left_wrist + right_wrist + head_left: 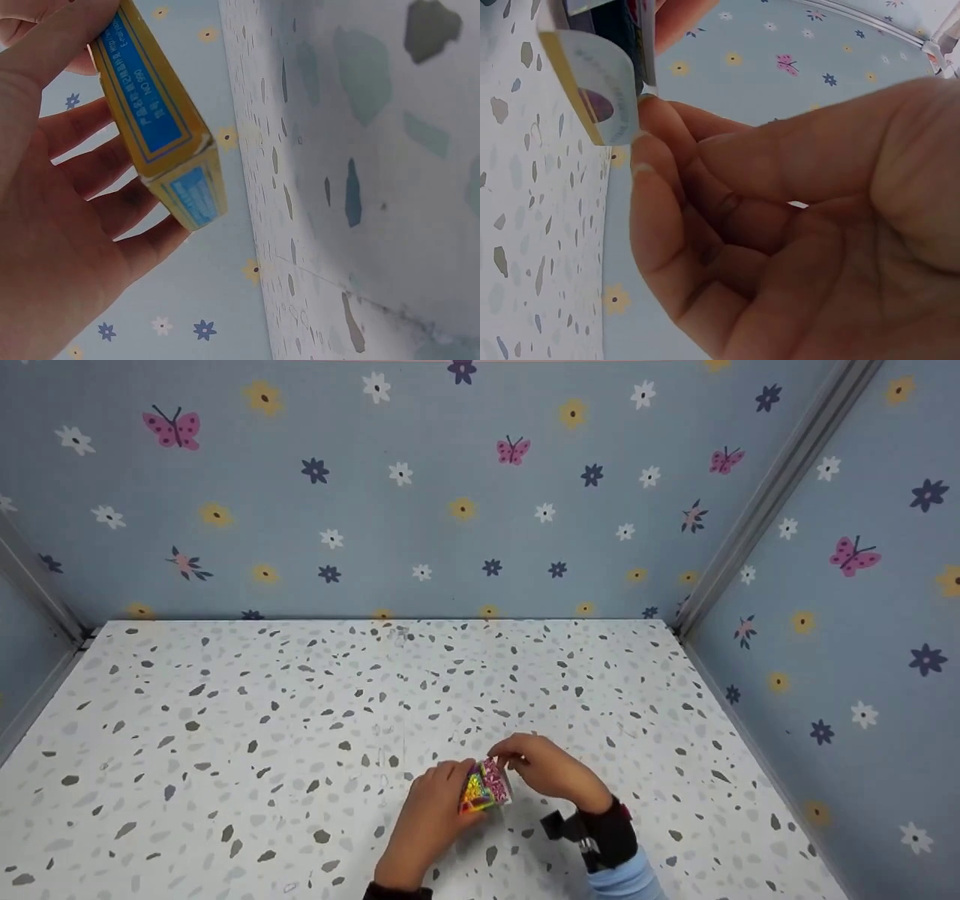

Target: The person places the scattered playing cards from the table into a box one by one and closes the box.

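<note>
My left hand (pixel 431 814) holds a small card box (pixel 474 795), thumb on one face and fingers behind it. Blue panels with printed characters and yellow borders cover the box's narrow sides in the left wrist view; its front looks shiny and rainbow-coloured in the head view. A stack of playing cards (pixel 496 781) with a red-and-white speckled pattern juts from the right end. At that end my right hand (pixel 553 771) pinches the cards' edge with curled fingers. Beside its fingertips a rounded pale flap (pixel 604 86) stands out from the box's open end.
Both hands are over a white speckled table (pixel 247 697) near its front edge. Light-blue walls (pixel 360 510) with flowers and butterflies rise behind and to the sides. A black strap with a camera (pixel 577 832) sits on the right wrist.
</note>
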Demonstrator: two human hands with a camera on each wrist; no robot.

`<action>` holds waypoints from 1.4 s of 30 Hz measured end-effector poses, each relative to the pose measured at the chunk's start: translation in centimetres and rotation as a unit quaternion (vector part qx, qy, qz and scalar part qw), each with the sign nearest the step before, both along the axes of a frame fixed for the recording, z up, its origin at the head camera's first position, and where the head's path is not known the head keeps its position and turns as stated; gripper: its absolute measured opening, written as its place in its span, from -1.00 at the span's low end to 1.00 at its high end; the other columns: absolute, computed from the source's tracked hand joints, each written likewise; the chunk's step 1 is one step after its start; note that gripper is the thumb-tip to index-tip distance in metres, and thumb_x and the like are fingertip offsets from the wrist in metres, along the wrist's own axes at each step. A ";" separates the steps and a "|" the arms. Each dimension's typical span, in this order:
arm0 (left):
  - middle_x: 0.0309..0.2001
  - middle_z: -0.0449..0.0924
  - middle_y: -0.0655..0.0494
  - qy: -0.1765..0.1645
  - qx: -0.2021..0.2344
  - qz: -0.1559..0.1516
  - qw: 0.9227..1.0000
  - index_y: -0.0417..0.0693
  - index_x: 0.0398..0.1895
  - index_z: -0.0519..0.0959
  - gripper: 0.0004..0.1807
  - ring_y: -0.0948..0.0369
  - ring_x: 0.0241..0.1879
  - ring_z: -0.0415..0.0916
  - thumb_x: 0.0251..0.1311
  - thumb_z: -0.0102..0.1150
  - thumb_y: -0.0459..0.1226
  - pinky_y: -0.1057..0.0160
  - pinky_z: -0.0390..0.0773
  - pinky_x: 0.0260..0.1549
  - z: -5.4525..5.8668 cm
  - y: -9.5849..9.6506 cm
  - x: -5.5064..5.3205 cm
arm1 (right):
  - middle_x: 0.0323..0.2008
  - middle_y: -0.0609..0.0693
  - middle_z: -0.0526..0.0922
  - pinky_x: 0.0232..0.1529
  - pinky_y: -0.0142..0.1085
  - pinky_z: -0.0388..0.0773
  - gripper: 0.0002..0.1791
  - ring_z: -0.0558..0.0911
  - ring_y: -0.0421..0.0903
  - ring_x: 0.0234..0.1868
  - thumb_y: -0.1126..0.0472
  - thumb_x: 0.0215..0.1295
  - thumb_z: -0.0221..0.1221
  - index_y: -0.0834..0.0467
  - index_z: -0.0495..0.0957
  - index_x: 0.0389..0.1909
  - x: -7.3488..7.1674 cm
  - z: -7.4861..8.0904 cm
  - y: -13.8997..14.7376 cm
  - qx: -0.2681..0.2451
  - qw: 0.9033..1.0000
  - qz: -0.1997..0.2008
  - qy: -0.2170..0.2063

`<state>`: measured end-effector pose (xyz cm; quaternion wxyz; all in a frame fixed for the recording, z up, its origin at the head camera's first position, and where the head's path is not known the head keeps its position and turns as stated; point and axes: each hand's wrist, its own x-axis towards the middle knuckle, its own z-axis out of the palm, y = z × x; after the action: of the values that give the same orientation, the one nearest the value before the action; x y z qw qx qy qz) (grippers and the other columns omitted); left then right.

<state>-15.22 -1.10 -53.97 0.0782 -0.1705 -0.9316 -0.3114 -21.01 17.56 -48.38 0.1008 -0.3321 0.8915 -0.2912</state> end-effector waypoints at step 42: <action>-0.02 0.52 -0.05 -0.030 0.001 0.009 1.000 -0.17 0.15 0.42 -0.28 0.03 -0.04 0.48 -0.08 0.37 -0.03 -0.01 0.45 -0.04 0.3 0.0 0.0 | 0.04 0.13 0.53 0.18 -0.06 0.38 -0.55 0.46 0.09 0.12 0.31 0.04 0.26 0.26 0.47 0.01 0.6 0.0 -0.1 0.107 0.994 0.021 -0.001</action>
<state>-15.22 -1.11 -53.68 0.0532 -0.1526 -0.9347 -0.3167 -20.42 17.50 -48.34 0.1429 -0.3382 0.9100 -0.1928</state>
